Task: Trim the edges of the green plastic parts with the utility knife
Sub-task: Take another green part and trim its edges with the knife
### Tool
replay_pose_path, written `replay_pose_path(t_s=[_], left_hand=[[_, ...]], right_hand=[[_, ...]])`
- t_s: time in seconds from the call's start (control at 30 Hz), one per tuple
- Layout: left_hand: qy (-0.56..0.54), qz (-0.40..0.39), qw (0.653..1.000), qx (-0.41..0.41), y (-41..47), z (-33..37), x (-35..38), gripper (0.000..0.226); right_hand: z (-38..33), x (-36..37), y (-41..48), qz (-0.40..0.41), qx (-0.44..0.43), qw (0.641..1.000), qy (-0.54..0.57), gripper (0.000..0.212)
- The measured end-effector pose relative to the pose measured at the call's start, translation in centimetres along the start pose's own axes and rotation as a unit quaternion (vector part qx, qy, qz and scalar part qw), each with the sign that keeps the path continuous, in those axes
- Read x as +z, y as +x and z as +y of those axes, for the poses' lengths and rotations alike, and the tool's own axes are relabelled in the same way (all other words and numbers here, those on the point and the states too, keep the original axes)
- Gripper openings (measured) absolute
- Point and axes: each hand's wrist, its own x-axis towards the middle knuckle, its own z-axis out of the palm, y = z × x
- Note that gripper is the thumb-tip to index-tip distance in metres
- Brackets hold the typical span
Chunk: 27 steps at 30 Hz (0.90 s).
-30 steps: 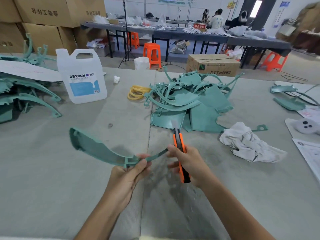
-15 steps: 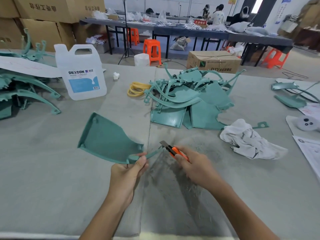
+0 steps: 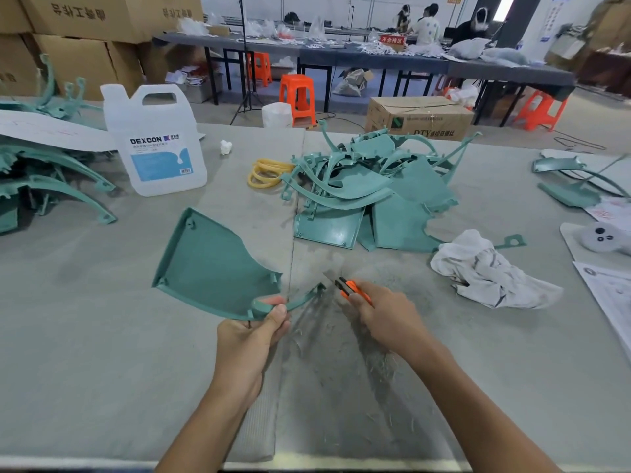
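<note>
Workshop floor, grey felt-covered table (image 3: 102, 336) in front; long dark benches, orange stools (image 3: 297, 93) and cardboard boxes (image 3: 85, 46) behind.

Part (image 3: 211, 264): teal-green plastic, flat wedge-shaped panel with one concave edge. It has a raised rim along the straight sides, small tabs at the corners, and a thin curved arm running right from the near corner. It is held above the table, left of the seam, with its ribbed inner face toward the camera.

Left hand (image 3: 247, 339): pinches the part at the near corner where the arm starts, thumb on top, fingers curled beneath.

Right hand (image 3: 386, 319): fingers clamped round the knife (image 3: 351, 290), which has an orange body and a dark slider. The blade is out and points up and left. The blade tip lies just beside the free end of the arm; I cannot tell whether they touch.

Table under the hands: pale shavings (image 3: 375, 363) scattered over the felt.

Other items:
- pile (image 3: 368, 192) of the same green parts, centre, beyond the hands
- second heap (image 3: 51, 186) at far left, partly under a white sheet
- a few more green parts (image 3: 566, 189) at far right
- white jug (image 3: 157, 141) labelled DEXCON, upright, left of centre
- yellow bands (image 3: 268, 172) between the jug and the pile
- crumpled white rag (image 3: 488, 271), right of the knife, touching the pile's near edge
</note>
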Motion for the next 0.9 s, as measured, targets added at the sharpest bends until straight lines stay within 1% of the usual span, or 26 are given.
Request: replay_pose_path(t_s=[0.2, 0.37, 0.43, 0.5, 0.6, 0.67, 0.73, 0.83, 0.9], left_hand=[[-0.002, 0.009, 1.0, -0.002, 0.1, -0.1, 0.0, 0.01], [0.009, 0.004, 1.0, -0.003, -0.1, 0.0, 0.1, 0.016], [0.011, 0.005, 1.0, -0.002, -0.1, 0.1, 0.0, 0.016], [0.009, 0.007, 1.0, 0.0, -0.1, 0.1, 0.1, 0.014], [0.013, 0.009, 1.0, -0.004, -0.2, 0.1, 0.1, 0.01], [0.016, 0.008, 1.0, -0.001, -0.2, 0.1, 0.1, 0.01], [0.015, 0.008, 1.0, 0.002, -0.2, 0.1, 0.1, 0.012], [0.013, 0.01, 1.0, 0.001, -0.1, -0.1, 0.1, 0.014], [0.017, 0.009, 1.0, 0.003, -0.1, -0.1, 0.1, 0.015]], right_hand=[[-0.6, 0.6, -0.5, -0.032, -0.042, 0.998, 0.023, 0.031], [-0.3, -0.2, 0.3, -0.009, 0.004, 1.0, 0.006, 0.025], [-0.5, -0.2, 0.2, -0.02, -0.009, 1.0, 0.012, 0.022], [-0.9, 0.1, -0.3, -0.034, -0.023, 0.999, 0.024, 0.024], [-1.0, 0.2, -0.5, -0.033, 0.009, 0.998, 0.051, 0.026], [-1.3, 0.0, -0.3, -0.034, 0.02, 0.999, 0.038, 0.026], [-1.6, -0.2, -0.2, -0.045, 0.024, 0.998, 0.031, 0.024], [-1.8, -0.2, -0.3, -0.07, 0.033, 0.995, 0.069, 0.019], [-1.8, -0.4, -0.2, -0.088, 0.029, 0.994, 0.051, 0.019]])
